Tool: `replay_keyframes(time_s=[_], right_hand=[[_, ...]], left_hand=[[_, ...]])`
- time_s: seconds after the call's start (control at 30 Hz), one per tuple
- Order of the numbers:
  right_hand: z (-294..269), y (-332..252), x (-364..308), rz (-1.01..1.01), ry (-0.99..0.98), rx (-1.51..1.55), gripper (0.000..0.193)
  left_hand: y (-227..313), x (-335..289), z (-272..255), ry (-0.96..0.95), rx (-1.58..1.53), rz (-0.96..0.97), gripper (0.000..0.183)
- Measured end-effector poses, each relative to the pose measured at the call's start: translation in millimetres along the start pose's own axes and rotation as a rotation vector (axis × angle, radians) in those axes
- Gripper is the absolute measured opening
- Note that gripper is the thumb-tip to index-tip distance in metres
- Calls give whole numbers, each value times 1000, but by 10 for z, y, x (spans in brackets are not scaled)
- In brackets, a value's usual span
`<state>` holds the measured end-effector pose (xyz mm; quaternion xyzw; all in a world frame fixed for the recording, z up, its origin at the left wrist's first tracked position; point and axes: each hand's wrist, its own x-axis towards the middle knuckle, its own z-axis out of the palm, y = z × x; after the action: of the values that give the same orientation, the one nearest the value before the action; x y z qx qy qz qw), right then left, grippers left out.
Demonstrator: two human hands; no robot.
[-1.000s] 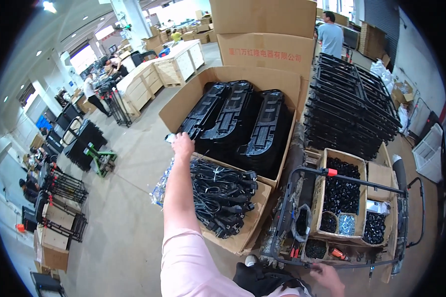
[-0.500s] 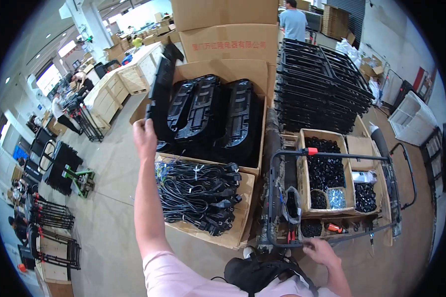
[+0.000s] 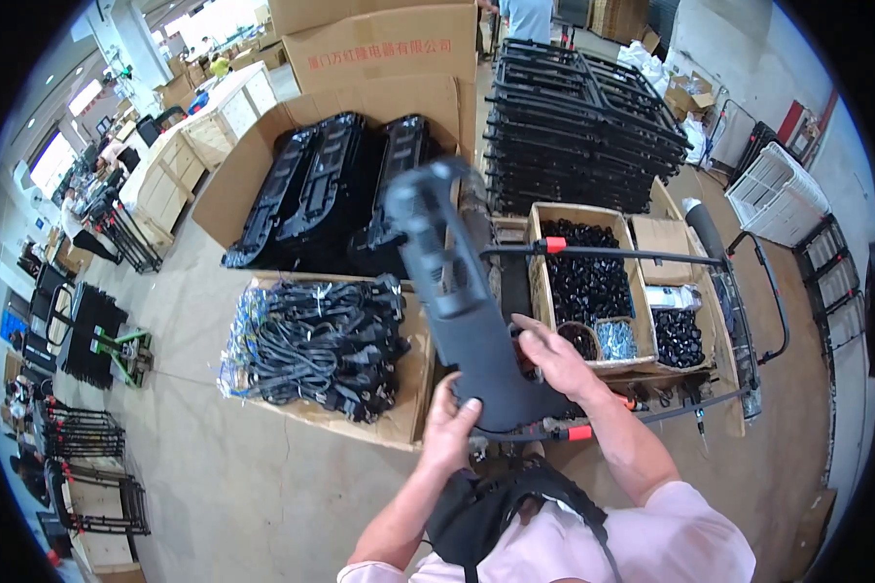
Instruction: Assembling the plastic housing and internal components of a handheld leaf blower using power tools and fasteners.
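Observation:
A long black plastic housing (image 3: 447,282) with rounded ends and slots is tilted up in front of me, its far end blurred. My left hand (image 3: 447,423) grips its near left edge, thumb on top. At the opposite edge, my right hand (image 3: 554,360) closes on the same housing, some fingers hidden beneath it. Under and beside the housing is a black tubular frame (image 3: 642,255) with red clips, lying over the parts bench. Similar black housings (image 3: 311,185) stand in a large open carton (image 3: 233,194) ahead to the left.
Bundled black power cables (image 3: 321,340) lie on a carton at left. A divided wooden box (image 3: 540,277) of small black parts and silvery fasteners (image 3: 615,338) sits at right. Stacked black frames (image 3: 574,126) stand behind it. A person in a blue shirt (image 3: 527,19) is further back.
My left hand has brought the housing from the carton to the right and toward me. My right hand has moved from the frame's near edge onto the housing. The view has shifted right.

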<state>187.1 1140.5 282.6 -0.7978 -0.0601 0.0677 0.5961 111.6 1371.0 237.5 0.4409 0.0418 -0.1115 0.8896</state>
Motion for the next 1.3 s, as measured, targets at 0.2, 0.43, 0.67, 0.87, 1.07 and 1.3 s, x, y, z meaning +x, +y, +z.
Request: replay_keyframes(time_s=[0.2,0.43,0.67,0.87,1.07,1.3], right_hand=[[145,663,-472,547,-133,210,59],[443,1377,-431,239,66,345,43],[593,1931,-135,255,155,156,42],[59,1714,29,366,85,-194,49],[-1103,940,1113,-217,209,-707,20],[-1609,1444,3565,-463,-201,-1465,13]], left_hand=[[-710,-435,-271,-2,119,-309,52],[-913,-338,-196,183,1075,99,55],[-1340,-52,-287,251,1176,315,69],[-1449,-96,-367,262,1132,288,66],[-1482,-79,-310,344,1121,253,56],[-1454,5,-114,461,1114,178,55]])
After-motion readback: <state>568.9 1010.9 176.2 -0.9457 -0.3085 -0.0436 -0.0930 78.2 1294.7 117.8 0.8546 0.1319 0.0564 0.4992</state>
